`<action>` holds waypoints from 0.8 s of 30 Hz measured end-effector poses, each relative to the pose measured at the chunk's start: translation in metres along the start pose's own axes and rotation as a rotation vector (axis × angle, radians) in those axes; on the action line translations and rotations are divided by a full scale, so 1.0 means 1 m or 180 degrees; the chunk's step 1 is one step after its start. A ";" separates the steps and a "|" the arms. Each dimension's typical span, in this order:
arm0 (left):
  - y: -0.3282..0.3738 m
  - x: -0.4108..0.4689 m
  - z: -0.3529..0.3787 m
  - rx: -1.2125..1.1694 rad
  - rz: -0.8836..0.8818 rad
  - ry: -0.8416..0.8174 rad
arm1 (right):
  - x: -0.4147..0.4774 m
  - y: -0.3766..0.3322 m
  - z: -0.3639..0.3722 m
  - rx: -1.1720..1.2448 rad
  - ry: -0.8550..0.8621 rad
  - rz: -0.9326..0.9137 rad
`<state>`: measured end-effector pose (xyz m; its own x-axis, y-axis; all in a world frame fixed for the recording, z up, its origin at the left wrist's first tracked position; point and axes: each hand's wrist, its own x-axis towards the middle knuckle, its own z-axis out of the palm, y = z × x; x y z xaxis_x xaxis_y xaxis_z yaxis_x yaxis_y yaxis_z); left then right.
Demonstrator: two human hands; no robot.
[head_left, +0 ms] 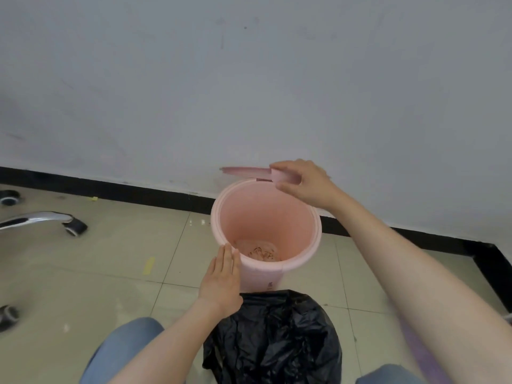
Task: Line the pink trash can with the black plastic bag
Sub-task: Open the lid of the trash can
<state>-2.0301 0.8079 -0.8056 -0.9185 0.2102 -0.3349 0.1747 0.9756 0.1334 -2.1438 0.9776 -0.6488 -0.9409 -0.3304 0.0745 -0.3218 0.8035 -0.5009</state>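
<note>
One pink trash can (266,217), one black plastic bag (273,339), both on tiled floor (110,273) by the wall. Right hand (303,184) clamped on raised lid (249,171). Left hand (221,278) flat, fingers together, against can's near-left side. Bag lies crumpled just before the can, between the forearms.

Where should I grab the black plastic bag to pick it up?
Grip the black plastic bag at its crumpled top edge nearest the pink trash can, from above; it lies loosely heaped on the floor, so raised folds there give fingers purchase.
</note>
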 end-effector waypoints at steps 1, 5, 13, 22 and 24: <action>-0.001 0.000 -0.001 0.0016 0.0021 -0.0015 | 0.006 -0.002 -0.004 -0.0050 0.0092 -0.0070; -0.007 0.002 -0.008 0.0121 0.0141 -0.0128 | 0.033 -0.006 -0.013 -0.0044 0.0683 -0.0213; -0.011 0.004 -0.015 0.0102 0.0208 -0.0276 | 0.086 -0.018 -0.024 -0.1046 0.1696 -0.0200; -0.010 0.001 -0.012 0.0076 0.0177 -0.0294 | 0.110 0.009 -0.027 -0.1686 0.0205 0.0392; -0.009 -0.001 -0.010 0.0085 0.0157 -0.0297 | 0.111 0.016 -0.030 -0.1697 0.0118 0.0527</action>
<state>-2.0341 0.7985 -0.7968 -0.8717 0.2620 -0.4141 0.2295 0.9649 0.1274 -2.2561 0.9686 -0.6229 -0.9834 -0.1686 0.0671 -0.1692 0.9856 -0.0037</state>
